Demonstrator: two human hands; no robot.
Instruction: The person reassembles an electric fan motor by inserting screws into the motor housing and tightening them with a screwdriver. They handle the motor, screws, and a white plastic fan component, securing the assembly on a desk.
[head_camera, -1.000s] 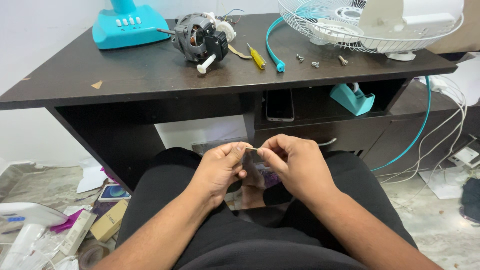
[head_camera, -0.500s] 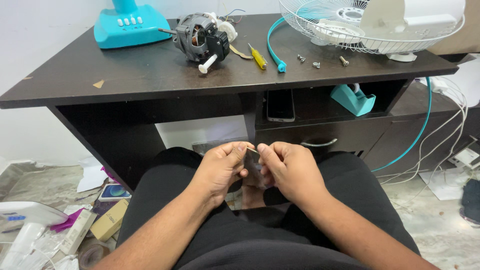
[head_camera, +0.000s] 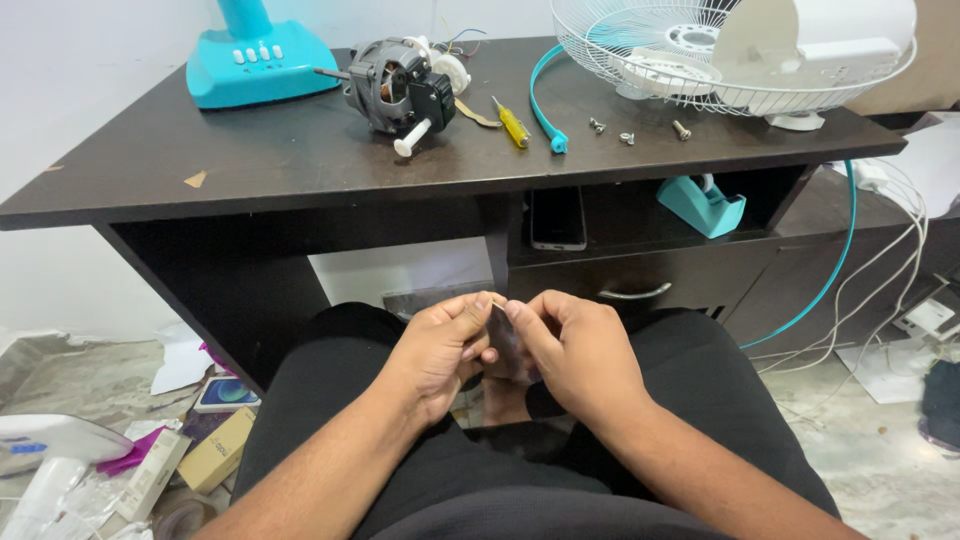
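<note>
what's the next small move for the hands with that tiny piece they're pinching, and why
Probably lift the small thin piece slightly toward the camera. The left hand and right hand pinch it together low over the lap, under the edge of the dark wooden desk, and the fingertips hide most of it, so what it is cannot be told.

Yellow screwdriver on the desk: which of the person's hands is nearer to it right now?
Neither clearly. The yellow screwdriver lies on the desk, far above both hands. The left hand and right hand meet over the lap below it, fingertips pinched together.
</note>
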